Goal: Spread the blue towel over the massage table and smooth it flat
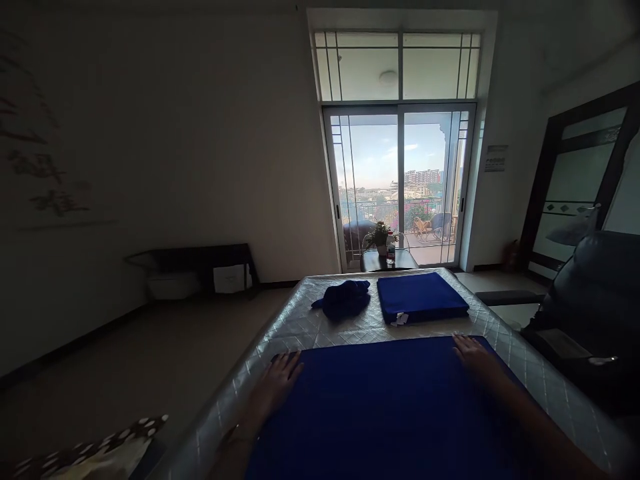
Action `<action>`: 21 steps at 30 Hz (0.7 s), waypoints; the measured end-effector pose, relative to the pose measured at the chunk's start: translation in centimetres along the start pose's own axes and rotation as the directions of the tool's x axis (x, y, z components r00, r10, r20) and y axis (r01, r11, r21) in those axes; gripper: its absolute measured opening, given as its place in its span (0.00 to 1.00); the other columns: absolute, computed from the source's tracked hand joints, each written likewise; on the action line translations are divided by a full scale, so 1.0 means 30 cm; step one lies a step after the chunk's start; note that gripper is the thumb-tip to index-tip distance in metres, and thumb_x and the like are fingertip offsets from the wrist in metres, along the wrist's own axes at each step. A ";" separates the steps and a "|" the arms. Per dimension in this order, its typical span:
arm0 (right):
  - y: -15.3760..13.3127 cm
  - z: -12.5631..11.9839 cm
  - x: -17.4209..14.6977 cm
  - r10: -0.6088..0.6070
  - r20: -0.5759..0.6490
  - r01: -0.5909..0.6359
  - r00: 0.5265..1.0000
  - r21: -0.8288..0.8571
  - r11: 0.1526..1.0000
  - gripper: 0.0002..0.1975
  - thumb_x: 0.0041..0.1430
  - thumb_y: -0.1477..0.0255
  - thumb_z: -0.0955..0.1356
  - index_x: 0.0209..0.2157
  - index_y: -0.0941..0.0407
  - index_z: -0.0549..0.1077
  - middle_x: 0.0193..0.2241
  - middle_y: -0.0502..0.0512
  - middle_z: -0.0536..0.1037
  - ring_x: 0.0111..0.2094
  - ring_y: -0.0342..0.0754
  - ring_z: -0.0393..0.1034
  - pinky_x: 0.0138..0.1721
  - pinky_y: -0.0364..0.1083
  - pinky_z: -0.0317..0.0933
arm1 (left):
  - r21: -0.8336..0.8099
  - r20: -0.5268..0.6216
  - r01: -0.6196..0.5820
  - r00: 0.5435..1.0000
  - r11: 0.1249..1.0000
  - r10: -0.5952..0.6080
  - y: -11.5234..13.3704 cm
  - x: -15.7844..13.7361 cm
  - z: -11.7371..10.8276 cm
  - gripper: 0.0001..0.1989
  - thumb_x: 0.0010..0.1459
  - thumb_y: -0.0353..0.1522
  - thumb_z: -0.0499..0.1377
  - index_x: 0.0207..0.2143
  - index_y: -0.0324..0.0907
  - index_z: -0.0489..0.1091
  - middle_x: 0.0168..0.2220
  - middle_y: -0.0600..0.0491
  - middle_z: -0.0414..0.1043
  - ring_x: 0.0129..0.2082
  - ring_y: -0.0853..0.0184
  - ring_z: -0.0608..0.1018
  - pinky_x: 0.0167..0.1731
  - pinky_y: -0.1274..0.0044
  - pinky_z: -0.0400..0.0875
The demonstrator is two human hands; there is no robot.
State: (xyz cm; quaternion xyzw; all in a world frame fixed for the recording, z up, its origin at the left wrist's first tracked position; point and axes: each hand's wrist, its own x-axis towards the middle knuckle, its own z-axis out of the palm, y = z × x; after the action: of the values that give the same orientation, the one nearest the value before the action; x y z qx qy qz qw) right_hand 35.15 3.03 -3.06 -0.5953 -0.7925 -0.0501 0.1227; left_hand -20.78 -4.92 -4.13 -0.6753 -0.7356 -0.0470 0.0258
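A large blue cloth (380, 407) lies spread flat over the near part of a quilted silver-grey mattress (285, 320). My left hand (283, 377) rests on its far left corner with the fingers stretched out. On the far right corner, my right hand (470, 353) lies flat, fingers extended. Beyond the cloth, a crumpled dark blue cloth bundle (345, 300) sits at the left. To the right of that bundle is a neatly folded blue cloth (423, 295), with a white tag (399, 319) at its front edge.
A small black table (375, 261) with a potted plant (381, 237) and a bottle (391, 248) stands past the mattress, before a sliding glass door (400, 180). A dark chair (595, 313) is at right. A low black bench (200, 257) stands along the left wall.
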 end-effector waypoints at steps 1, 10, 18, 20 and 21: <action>-0.053 -0.003 0.007 -0.039 0.002 0.039 0.999 0.029 0.999 0.30 0.68 0.65 0.51 0.65 0.63 0.62 0.65 0.62 0.64 0.67 0.54 0.55 0.67 0.55 0.50 | 0.000 0.003 0.008 1.000 1.000 -0.008 0.003 -0.001 -0.003 0.30 0.69 0.44 0.40 0.69 0.42 0.50 0.71 0.43 0.51 0.71 0.54 0.53 0.67 0.58 0.50; -0.586 -0.014 0.059 -0.306 0.143 0.243 0.941 0.341 0.908 0.35 0.69 0.54 0.49 0.69 0.59 0.52 0.70 0.56 0.51 0.71 0.51 0.43 0.70 0.52 0.41 | 0.001 -0.038 -0.030 0.999 1.000 0.030 -0.027 0.013 0.040 0.30 0.70 0.44 0.38 0.69 0.43 0.50 0.71 0.43 0.50 0.71 0.55 0.53 0.67 0.57 0.50; -0.598 0.032 0.084 -0.241 0.228 0.158 0.944 0.330 0.931 0.37 0.68 0.53 0.50 0.70 0.59 0.48 0.71 0.57 0.48 0.72 0.50 0.37 0.70 0.53 0.35 | 0.004 -0.025 -0.032 0.999 0.999 0.032 -0.033 0.019 0.046 0.29 0.69 0.43 0.41 0.69 0.45 0.52 0.71 0.44 0.51 0.71 0.54 0.52 0.67 0.57 0.51; -0.533 0.034 0.081 -0.201 0.234 0.125 0.951 0.303 0.945 0.36 0.68 0.53 0.49 0.70 0.59 0.48 0.71 0.57 0.48 0.72 0.49 0.37 0.70 0.53 0.35 | -0.002 -0.023 -0.020 1.000 1.000 0.020 -0.030 0.016 0.039 0.29 0.69 0.43 0.40 0.69 0.44 0.52 0.71 0.42 0.49 0.71 0.53 0.52 0.67 0.56 0.51; -0.492 0.034 0.078 -0.178 0.233 0.107 0.956 0.287 0.952 0.36 0.68 0.53 0.49 0.70 0.58 0.49 0.71 0.57 0.48 0.72 0.49 0.38 0.70 0.53 0.35 | -0.003 -0.025 -0.019 1.000 1.000 0.019 -0.028 0.014 0.036 0.29 0.69 0.42 0.40 0.69 0.43 0.52 0.71 0.41 0.49 0.71 0.53 0.52 0.67 0.56 0.51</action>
State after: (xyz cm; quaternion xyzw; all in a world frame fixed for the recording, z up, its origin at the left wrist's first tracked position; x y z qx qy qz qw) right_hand 20.28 1.22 -2.45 -0.5153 -0.8421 0.1273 0.0957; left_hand -21.63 -4.45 -5.19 -0.6816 -0.7288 -0.0562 0.0342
